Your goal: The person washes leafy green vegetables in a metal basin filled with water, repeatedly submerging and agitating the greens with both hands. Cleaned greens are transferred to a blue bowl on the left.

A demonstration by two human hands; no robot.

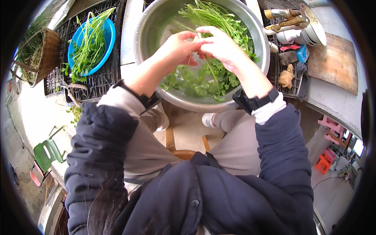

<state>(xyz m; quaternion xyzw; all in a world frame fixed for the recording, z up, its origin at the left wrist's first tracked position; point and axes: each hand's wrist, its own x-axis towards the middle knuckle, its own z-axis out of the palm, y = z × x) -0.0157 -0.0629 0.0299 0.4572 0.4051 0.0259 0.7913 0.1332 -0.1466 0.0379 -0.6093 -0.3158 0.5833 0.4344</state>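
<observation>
Over a large metal basin (pixel 140 49) of water, my left hand (pixel 178 47) and my right hand (pixel 224 46) meet with their fingertips together. Both are closed on a thin stalk of leafy celery (pixel 212 72), which hangs from the fingers toward the water. A bunch of the same leafy celery (pixel 213 15), long pale-green stems with leaves, lies along the basin's far and right side. More leaves float in the water below my hands. The fingers partly hide where the stalk is gripped.
To the left, a blue colander (pixel 112 43) of leafy celery stands on black plastic crates (pixel 102 84), beside a wicker basket (pixel 50 55). On the right are brushes, a blue-and-red scrub brush (pixel 302 53) and a wooden board (pixel 333 62). Under me is a wooden stool (pixel 184 154).
</observation>
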